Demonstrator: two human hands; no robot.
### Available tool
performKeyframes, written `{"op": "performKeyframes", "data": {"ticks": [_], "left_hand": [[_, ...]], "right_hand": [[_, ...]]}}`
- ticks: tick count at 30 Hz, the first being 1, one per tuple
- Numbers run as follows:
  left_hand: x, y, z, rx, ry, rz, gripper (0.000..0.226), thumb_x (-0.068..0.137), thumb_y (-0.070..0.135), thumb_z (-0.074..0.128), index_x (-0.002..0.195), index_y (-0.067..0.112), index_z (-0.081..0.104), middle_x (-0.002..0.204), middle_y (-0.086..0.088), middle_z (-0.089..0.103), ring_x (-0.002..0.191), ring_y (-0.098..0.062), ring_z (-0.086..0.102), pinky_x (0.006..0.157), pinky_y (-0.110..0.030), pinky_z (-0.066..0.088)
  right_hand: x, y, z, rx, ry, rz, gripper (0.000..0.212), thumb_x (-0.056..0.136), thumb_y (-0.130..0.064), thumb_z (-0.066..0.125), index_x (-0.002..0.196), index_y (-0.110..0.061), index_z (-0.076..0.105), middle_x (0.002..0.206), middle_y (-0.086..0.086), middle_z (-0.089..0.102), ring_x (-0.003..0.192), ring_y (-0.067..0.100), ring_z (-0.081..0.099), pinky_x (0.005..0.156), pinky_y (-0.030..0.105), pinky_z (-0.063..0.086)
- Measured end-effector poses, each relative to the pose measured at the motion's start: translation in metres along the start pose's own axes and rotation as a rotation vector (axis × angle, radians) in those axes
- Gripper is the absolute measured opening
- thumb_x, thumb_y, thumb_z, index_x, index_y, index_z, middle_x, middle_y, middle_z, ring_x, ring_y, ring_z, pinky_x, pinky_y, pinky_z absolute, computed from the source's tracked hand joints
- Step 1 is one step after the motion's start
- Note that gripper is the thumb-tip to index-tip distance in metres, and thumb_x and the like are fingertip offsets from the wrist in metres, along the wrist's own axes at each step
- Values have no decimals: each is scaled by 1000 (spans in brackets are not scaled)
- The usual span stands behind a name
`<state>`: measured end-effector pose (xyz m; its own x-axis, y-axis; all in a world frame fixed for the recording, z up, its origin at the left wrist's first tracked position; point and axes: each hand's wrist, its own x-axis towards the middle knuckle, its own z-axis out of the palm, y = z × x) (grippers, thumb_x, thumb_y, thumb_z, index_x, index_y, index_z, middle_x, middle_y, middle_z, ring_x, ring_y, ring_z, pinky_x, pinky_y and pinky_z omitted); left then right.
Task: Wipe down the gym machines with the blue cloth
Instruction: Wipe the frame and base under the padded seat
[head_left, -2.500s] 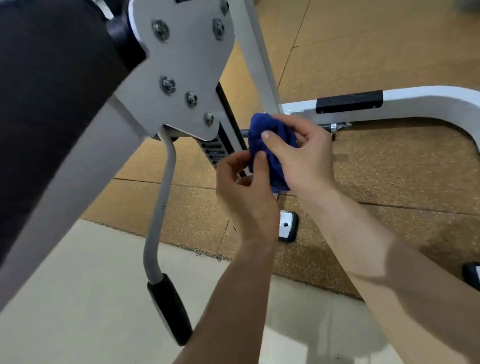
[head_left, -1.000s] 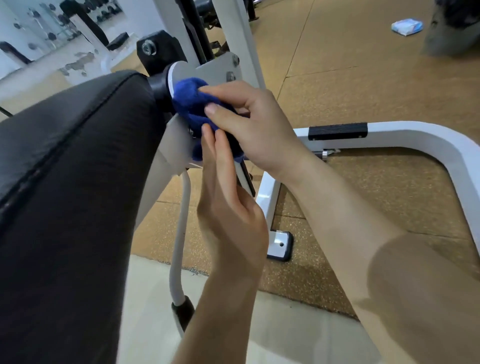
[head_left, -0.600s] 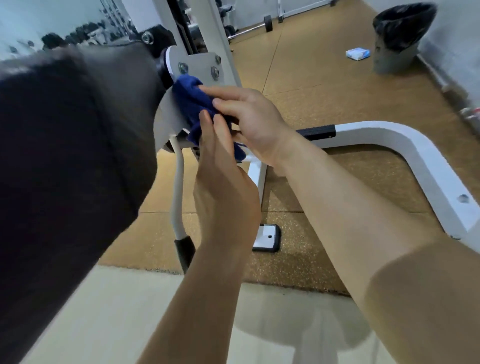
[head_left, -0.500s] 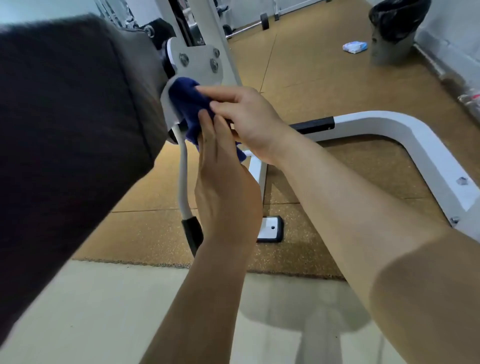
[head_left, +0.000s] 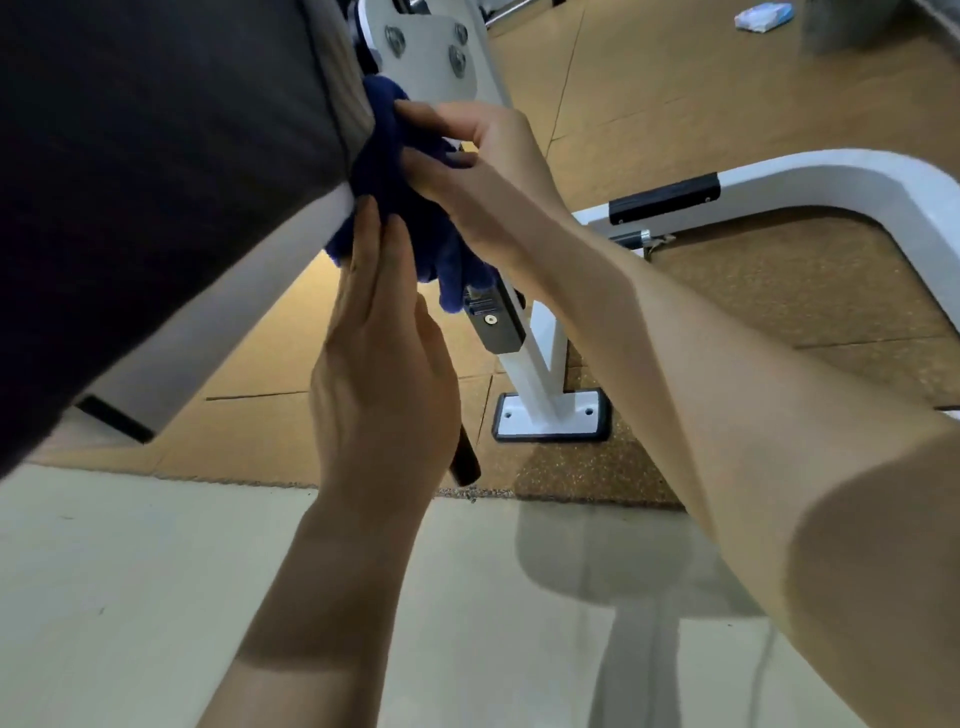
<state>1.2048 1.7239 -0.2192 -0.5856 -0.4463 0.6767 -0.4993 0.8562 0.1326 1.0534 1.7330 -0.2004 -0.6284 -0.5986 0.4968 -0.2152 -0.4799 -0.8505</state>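
Note:
The blue cloth (head_left: 395, 176) is bunched against the white metal bracket (head_left: 431, 52) of the gym machine, right beside the edge of its black padded rest (head_left: 130, 182). My right hand (head_left: 483, 166) grips the cloth from the right, with thumb and fingers curled into it. My left hand (head_left: 384, 364) reaches up from below, and its straight fingers press on the cloth's lower part. Part of the cloth hangs down over a dark metal bar (head_left: 493, 322).
The machine's white base frame (head_left: 857, 176) curves across the cork floor at right and carries a black tread strip (head_left: 665, 197). A white foot plate (head_left: 550, 415) and a black handle grip (head_left: 465, 462) lie below my hands. A white packet (head_left: 763, 18) lies far back.
The cloth and both hands have slid down the bracket, from beside the bolts to the pad's lower edge. The pad now fills more of the left side.

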Motion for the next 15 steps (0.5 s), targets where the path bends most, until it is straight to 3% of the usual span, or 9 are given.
{"op": "performKeyframes", "data": {"ticks": [2,6,8,10,12,15], "left_hand": [[-1,-6,-2,-1,5,38,49,102,13,48,149,4,42,158,-8,37,132,-18,48,96,10,18],[-11,-9,-13,-37,-42,39,55,103,28,32,155,10,32,161,-2,32,141,-19,43,103,-8,27],[-20,-9,-20,-77,-34,26,54,103,22,34,155,10,30,161,-3,33,143,-20,40,105,-5,24],[-30,-9,-31,-133,-22,32,55,101,15,34,155,11,29,161,-5,32,141,-22,43,103,-1,28],[-40,-12,-42,-183,2,73,56,99,9,32,155,10,31,160,-7,35,136,-26,50,105,-19,43],[-57,-20,-59,-208,72,143,56,97,3,32,152,9,36,156,-9,40,128,-33,57,97,-44,54]], "right_hand": [[-6,0,7,-58,48,-9,24,91,-14,63,111,-20,74,102,-7,75,101,9,69,96,39,55],[-25,-5,26,-281,117,-102,35,98,-16,53,129,-14,68,112,-2,69,103,9,63,90,15,48],[-37,-10,33,-237,105,-105,35,98,-11,52,128,-9,68,114,3,72,105,13,67,94,24,52],[-53,-21,38,-84,47,-104,29,98,-5,50,117,-3,72,98,9,76,90,22,75,84,41,60],[-70,-34,41,-39,28,-128,27,99,-1,47,104,-6,73,85,8,75,78,22,76,73,39,61],[-93,-53,49,-83,28,-138,27,100,-1,47,104,-4,73,88,5,75,81,16,74,73,29,60]]}}
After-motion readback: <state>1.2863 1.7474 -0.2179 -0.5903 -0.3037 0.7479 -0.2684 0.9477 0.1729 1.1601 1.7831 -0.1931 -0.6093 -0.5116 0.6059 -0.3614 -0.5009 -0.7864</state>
